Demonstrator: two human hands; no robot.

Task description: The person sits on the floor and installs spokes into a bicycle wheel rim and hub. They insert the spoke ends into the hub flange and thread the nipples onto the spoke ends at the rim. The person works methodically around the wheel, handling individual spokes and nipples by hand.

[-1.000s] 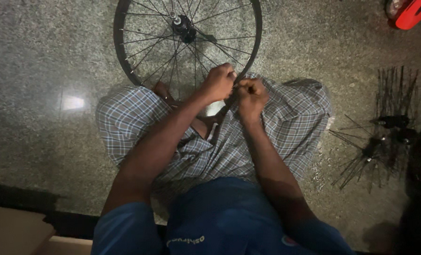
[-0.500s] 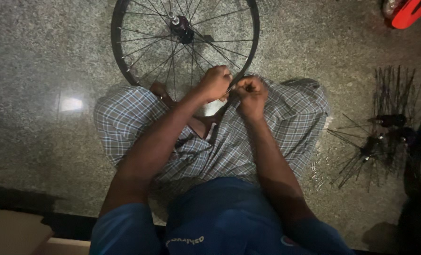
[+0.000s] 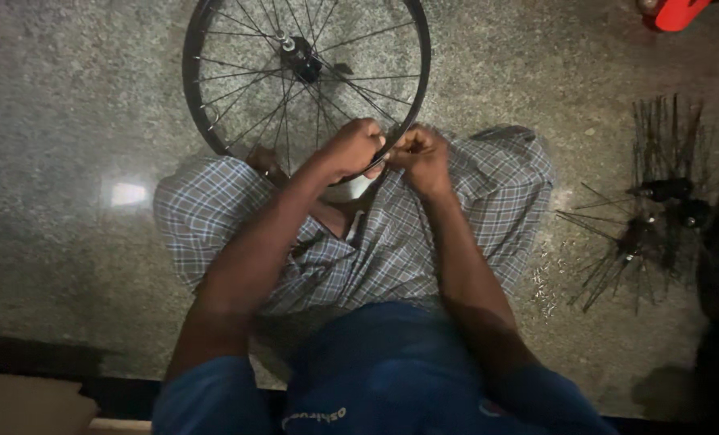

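A black spoked bicycle wheel stands in front of my crossed legs, its hub near the top of the view. My left hand is closed on the near part of the rim. My right hand is pinched shut right beside it at the rim's edge, fingers curled on something too small to make out, perhaps a spoke end. Both hands touch or nearly touch each other over my checked cloth-covered lap.
Speckled stone floor all around. A pile of loose black spokes and hubs lies at the right. A red object sits at the top right corner. A dark shape fills the right edge.
The hands stay at the same spot on the rim; the wheel and view have shifted only slightly.
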